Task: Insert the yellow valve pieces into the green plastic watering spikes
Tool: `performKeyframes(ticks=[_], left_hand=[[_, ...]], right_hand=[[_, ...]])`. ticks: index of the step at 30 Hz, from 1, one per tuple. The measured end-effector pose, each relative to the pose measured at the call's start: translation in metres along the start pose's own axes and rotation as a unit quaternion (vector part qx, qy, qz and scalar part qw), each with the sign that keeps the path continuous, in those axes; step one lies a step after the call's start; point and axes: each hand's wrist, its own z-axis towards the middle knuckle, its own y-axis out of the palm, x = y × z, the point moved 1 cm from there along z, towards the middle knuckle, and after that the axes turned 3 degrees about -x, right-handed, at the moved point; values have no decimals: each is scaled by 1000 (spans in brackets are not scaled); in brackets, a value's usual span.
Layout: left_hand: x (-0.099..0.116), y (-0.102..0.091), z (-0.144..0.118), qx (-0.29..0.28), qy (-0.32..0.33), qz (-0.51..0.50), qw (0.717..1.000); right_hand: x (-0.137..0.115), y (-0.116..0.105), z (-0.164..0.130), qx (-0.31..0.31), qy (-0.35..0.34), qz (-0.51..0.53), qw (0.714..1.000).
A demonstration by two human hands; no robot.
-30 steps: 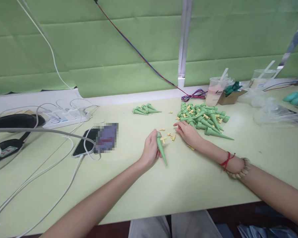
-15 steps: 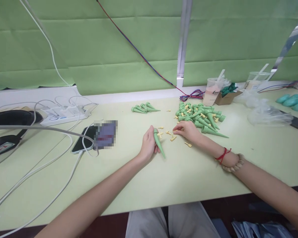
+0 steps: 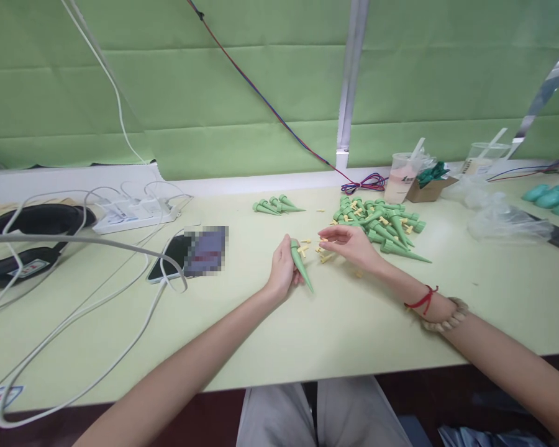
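Back from the near edge of the table (image 3: pixel 284 344), a green spike (image 3: pixel 302 267) gripped in the left hand (image 3: pixel 282 271)

Bare room lies between hands and edge; the right hand (image 3: pixel 354 246) pinches a small yellow fitting (image 3: pixel 323 240). Beyond lie heaped green spikes (image 3: pixel 377 218), then a green blind (image 3: pixel 237 112) along the back.

Lettering is seen in 4 places, but no word can be read with certainty. Dark print is borne by the pinkish drink cup (image 3: pixel 397 184) right of centre, and dark marks by the clear cup (image 3: pixel 482 164) farther right. At the left edge, red characters are shown on a label (image 3: pixel 30 268); in the lower left corner, a red mark, apparently a character, is framed in blue on a sticker (image 3: pixel 4 399).
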Motion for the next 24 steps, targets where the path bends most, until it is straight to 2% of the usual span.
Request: performKeyframes(ticks=[2,6,9,11,14,17,24], left_hand=[[-1,0,1,-5,-11,-15,1000],[-3,-2,3,-2,-28,-44,999],[-3,-2,4,3,-42,-64,997],[-3,-3,5,6,-65,-76,995],[-2,-3,6,9,-90,-92,992],[-2,-3,7,1,-94,-102,990],[-6,-4,5,-7,-47,-56,997]], right_hand=[[-5,6,-2,-7,36,74,997],[-6,11,-5,36,112,147,982],[-4,12,-7,47,129,178,974],[-6,11,-8,49,99,148,983],[-14,11,-11,61,-3,31,998],[-23,12,-15,58,-92,-61,992],[-26,17,-19,29,-154,-62,986]])
